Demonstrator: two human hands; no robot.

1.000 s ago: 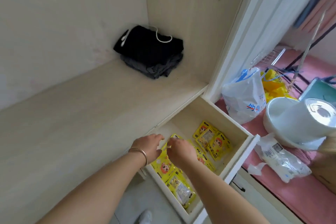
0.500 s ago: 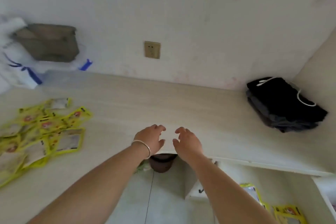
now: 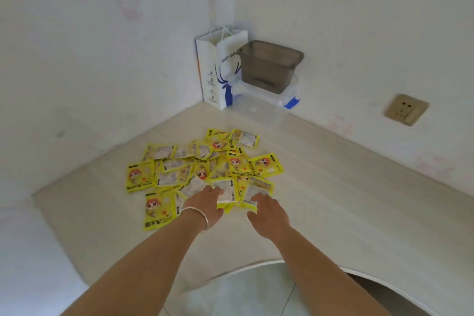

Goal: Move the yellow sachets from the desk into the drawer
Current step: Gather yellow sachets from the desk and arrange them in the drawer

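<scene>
A heap of several yellow sachets [image 3: 205, 169] with cartoon faces lies on the pale wooden desk [image 3: 333, 200], near its left corner. My left hand [image 3: 207, 204], with a silver bangle on its wrist, reaches onto the near edge of the heap, its fingers spread over a sachet. To its right, my right hand [image 3: 266, 211] has its fingertips touching another sachet at the heap's near right edge. Neither hand has a sachet lifted. The drawer is out of view.
In the desk's far corner stand a white paper bag [image 3: 218, 72] and a grey plastic bin [image 3: 270, 67] on a clear lidded box [image 3: 264, 108]. A wall socket [image 3: 405, 109] sits at the right. The desk's curved front edge [image 3: 269, 263] is near me.
The view has swung left from the open drawer to the desk corner. Both hands left the drawer, crossed the desk and now reach onto the sachet heap.
</scene>
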